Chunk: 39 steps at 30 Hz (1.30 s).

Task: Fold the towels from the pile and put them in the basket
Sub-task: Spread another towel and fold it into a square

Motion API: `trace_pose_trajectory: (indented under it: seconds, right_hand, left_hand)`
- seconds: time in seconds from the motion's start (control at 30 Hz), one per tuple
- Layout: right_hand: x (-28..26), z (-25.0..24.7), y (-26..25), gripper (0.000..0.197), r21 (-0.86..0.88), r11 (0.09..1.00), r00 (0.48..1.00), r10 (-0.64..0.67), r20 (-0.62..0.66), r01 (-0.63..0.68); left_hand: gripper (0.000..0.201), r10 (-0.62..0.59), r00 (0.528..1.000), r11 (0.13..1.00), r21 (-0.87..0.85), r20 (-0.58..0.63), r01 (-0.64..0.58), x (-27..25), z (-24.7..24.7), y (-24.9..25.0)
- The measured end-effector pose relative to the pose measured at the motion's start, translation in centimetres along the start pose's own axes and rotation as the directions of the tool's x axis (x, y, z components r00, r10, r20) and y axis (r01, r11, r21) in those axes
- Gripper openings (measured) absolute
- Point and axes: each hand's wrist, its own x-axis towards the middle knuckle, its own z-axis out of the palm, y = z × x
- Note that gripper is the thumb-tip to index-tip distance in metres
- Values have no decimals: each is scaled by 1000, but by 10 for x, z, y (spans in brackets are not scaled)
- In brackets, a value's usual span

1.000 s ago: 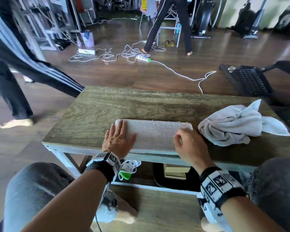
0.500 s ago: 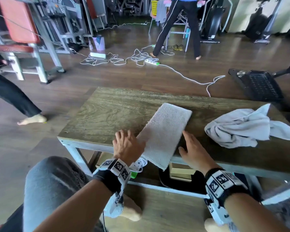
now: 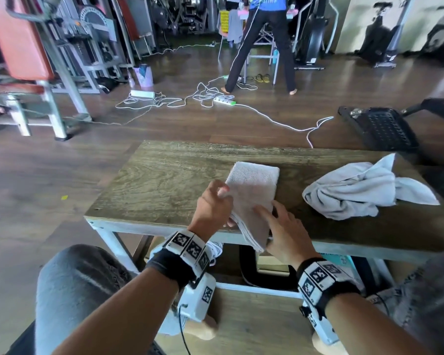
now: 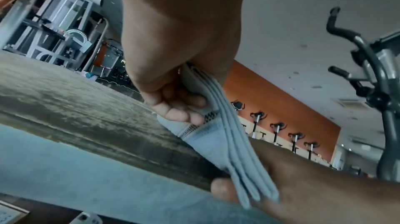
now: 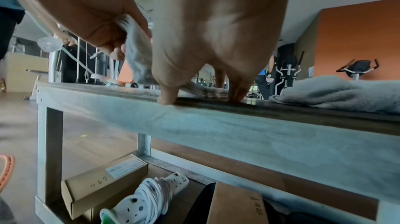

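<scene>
Your left hand (image 3: 212, 206) grips the folded towel (image 3: 251, 198) at the near edge of the counter (image 3: 164, 180); your right hand (image 3: 280, 226) lies flat on it. Next comes probably 1 more fold. The pile (image 3: 356, 190) waits at the right.

Gym: exercise bikes (image 4: 279, 129), weight machines (image 3: 87, 47)

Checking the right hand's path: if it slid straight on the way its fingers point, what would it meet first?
Probably the folded towel: the right hand already touches its edge, fingers pointing across it toward the left hand.
</scene>
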Motion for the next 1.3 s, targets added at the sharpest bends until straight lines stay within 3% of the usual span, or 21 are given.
trace_pose_trajectory:
  seconds: [0.13,0.23,0.3,0.37,0.43,0.5,0.57,0.67,0.77,0.9,1.07,1.2,1.3]
  right_hand:
    - [1,-3,3,44,328,943,982,9,-191,55]
    - [2,-16,3,11,616,784,982,40,-183,83]
    - [2,-21,2,27,712,702,994,87,-70,-11]
    - [3,-21,6,48,744,660,992,119,32,-103]
    - [4,-18,10,74,766,627,989,121,85,-143]
    - [5,-21,9,90,763,620,983,123,135,-182]
    - [6,-30,8,74,766,604,975,113,189,-219]
    - [7,-42,16,35,760,600,961,61,269,-251]
    - [16,-41,24,48,697,661,944,53,325,-277]
    - [34,-37,24,39,602,729,936,164,310,-327]
    - [57,-31,24,41,593,720,931,313,186,-360]
    - [67,-16,31,35,524,774,926,369,79,-354]
    - [69,-10,37,58,453,831,946,300,123,-322]
  left_hand:
    - [30,-23,999,972,-231,37,31,-2,-20,3]
    - [39,77,991,946,-322,112,-37,-2,-37,-8]
    - [46,119,984,971,-221,130,-89,-1,-42,-19]
    - [50,136,978,984,93,156,-152,5,-39,-33]
    - [50,82,981,936,323,175,-136,8,-33,-42]
    - [28,71,981,935,330,180,-128,9,-27,-49]
    - [10,117,980,963,224,160,-152,7,-21,-49]
    - [11,147,989,988,41,34,-149,1,-15,-44]
    - [32,220,975,973,73,-30,-218,2,-10,-44]
    - [28,251,968,957,154,-13,-246,17,-5,-50]
    - [26,232,972,929,305,-41,-209,46,4,-44]
    - [27,53,998,953,296,43,-63,58,9,-45]
    - [44,-32,995,948,320,100,-2,67,7,-47]
